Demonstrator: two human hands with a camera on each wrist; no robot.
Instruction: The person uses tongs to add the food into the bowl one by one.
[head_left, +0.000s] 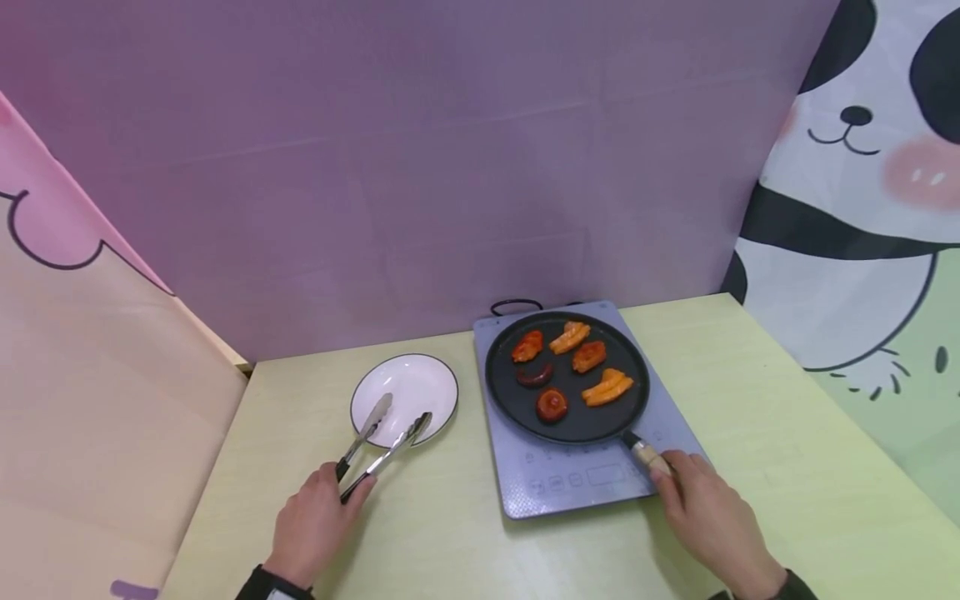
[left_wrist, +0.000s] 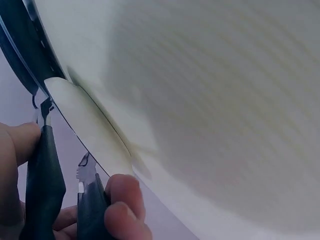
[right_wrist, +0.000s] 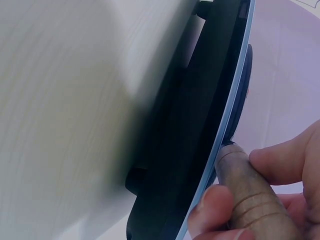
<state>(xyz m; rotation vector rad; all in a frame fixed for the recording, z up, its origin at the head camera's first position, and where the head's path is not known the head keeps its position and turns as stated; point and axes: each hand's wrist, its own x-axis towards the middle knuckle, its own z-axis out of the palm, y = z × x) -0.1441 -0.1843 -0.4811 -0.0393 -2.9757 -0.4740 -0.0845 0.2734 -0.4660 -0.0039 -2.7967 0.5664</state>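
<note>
In the head view my left hand [head_left: 317, 521] holds a pair of tongs [head_left: 397, 442] by their dark handles, the arms spread apart. The metal tips reach over a white plate [head_left: 412, 387] with a dark rim. My right hand [head_left: 712, 517] grips the wooden handle [right_wrist: 255, 195] of a flat black frying pan [head_left: 517, 408]. On the pan lie a round sausage piece [head_left: 552, 405], a dark curved sausage [head_left: 535, 376], two reddish-brown meat pieces [head_left: 589, 357] and two orange strips [head_left: 607, 387]. Under the pan is a grey induction cooker [head_left: 555, 492].
The cooker and plate stand on a pale wooden table [head_left: 435, 542]. Behind rises a purple cloth backdrop [head_left: 465, 183], with a panda print [head_left: 847, 192] at the right. A black cable [head_left: 516, 302] loops behind the cooker.
</note>
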